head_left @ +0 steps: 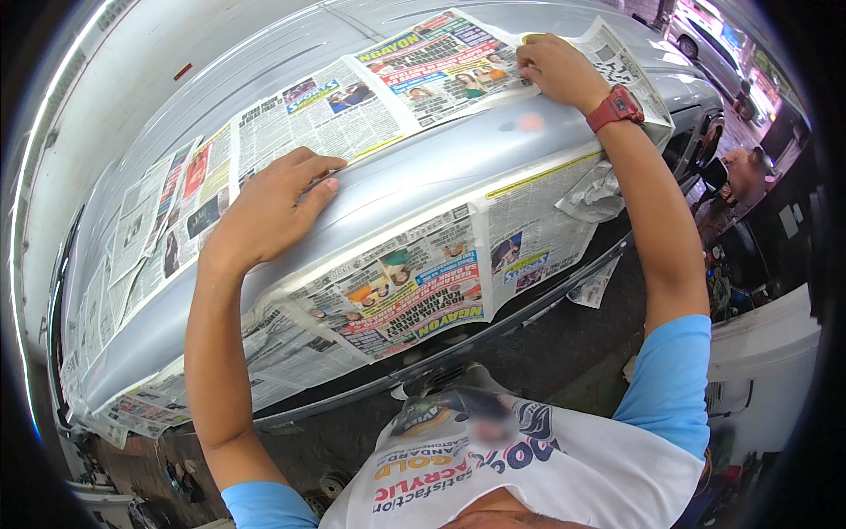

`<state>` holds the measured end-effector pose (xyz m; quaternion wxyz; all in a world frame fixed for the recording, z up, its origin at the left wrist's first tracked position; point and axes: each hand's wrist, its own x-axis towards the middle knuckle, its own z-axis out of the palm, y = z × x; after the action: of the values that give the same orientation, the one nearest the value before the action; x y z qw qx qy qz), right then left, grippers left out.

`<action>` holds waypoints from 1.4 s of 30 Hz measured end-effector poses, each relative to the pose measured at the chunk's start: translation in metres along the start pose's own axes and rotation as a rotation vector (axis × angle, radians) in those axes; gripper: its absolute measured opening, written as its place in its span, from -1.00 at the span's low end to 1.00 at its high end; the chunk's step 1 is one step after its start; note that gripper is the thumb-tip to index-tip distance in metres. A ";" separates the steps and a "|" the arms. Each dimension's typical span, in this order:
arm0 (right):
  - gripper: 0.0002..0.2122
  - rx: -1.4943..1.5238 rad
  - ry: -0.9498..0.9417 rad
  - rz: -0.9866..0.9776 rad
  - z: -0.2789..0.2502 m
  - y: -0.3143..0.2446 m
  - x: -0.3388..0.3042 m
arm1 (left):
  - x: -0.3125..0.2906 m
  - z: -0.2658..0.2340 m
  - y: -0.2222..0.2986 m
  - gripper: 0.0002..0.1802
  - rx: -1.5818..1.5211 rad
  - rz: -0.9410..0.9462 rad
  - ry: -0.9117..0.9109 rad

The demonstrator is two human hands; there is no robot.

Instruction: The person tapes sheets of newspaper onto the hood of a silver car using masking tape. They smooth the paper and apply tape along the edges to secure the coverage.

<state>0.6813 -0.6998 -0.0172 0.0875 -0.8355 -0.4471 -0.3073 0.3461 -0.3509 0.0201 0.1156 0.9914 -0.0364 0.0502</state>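
Note:
A silver car panel (pixel 458 145), curved and glossy, runs across the middle between two bands of newspaper. The upper newspaper sheets (pixel 308 119) lie on the silver surface, a thin yellow strip of masking tape (pixel 379 146) along their near edge. The lower newspaper sheets (pixel 414 282) hang down the near side, also edged with yellow tape. My left hand (pixel 278 203) rests at the upper paper's edge, thumb and forefinger stretched apart, holding nothing. At the upper right my right hand (pixel 564 75) has its fingers curled around what looks like a yellow masking tape roll (pixel 533 38), mostly hidden.
A crumpled bit of newspaper (pixel 592 192) sticks out at the lower band's right end. A loose scrap of newspaper (pixel 595 284) hangs below it. Another person (pixel 747 172) is at the far right, with a parked car (pixel 705 44) beyond. A pale wall (pixel 79 115) stands at left.

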 end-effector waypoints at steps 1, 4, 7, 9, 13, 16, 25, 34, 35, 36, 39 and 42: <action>-0.96 0.044 0.033 0.022 -0.004 0.001 0.000 | 0.004 0.004 0.000 -0.50 0.015 0.013 0.008; -0.85 0.088 0.121 0.006 -0.019 0.000 -0.011 | 0.011 0.006 0.004 -0.50 0.043 0.000 -0.002; -0.76 0.087 -0.019 -0.049 -0.038 0.001 -0.015 | 0.014 0.003 0.011 -0.49 0.022 -0.016 -0.012; -0.73 0.049 -0.114 -0.069 -0.042 -0.002 -0.018 | 0.016 0.004 0.011 -0.50 0.008 0.000 -0.003; -0.72 -0.026 -0.092 -0.090 -0.035 -0.010 -0.020 | 0.019 0.004 0.008 -0.50 0.022 0.028 -0.003; -0.80 -0.007 0.037 -0.163 -0.029 -0.009 -0.019 | 0.019 0.003 0.008 -0.49 0.026 0.028 -0.016; -0.91 -0.020 0.027 -0.191 -0.018 0.000 -0.017 | 0.020 0.003 0.009 -0.50 -0.024 -0.004 -0.020; -0.88 -0.047 0.033 -0.230 -0.023 -0.002 -0.016 | 0.028 -0.001 0.009 -0.52 -0.072 -0.008 -0.035; -0.87 -0.044 0.035 -0.229 -0.022 -0.002 -0.016 | 0.029 -0.001 0.008 -0.53 -0.081 0.001 -0.032; -0.87 -0.041 0.031 -0.225 -0.021 -0.002 -0.016 | 0.030 -0.001 0.009 -0.53 -0.082 0.001 -0.034; -0.87 -0.041 0.016 -0.222 -0.021 -0.003 -0.016 | 0.031 -0.003 0.013 -0.54 -0.077 -0.006 -0.041; -0.89 -0.067 0.000 -0.247 -0.021 -0.002 -0.015 | 0.033 -0.003 0.015 -0.55 -0.060 -0.018 -0.046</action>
<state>0.6645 -0.7181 -0.0101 0.0212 -0.7766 -0.5360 -0.3305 0.3770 -0.3665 0.0302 0.1450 0.9886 -0.0315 0.0252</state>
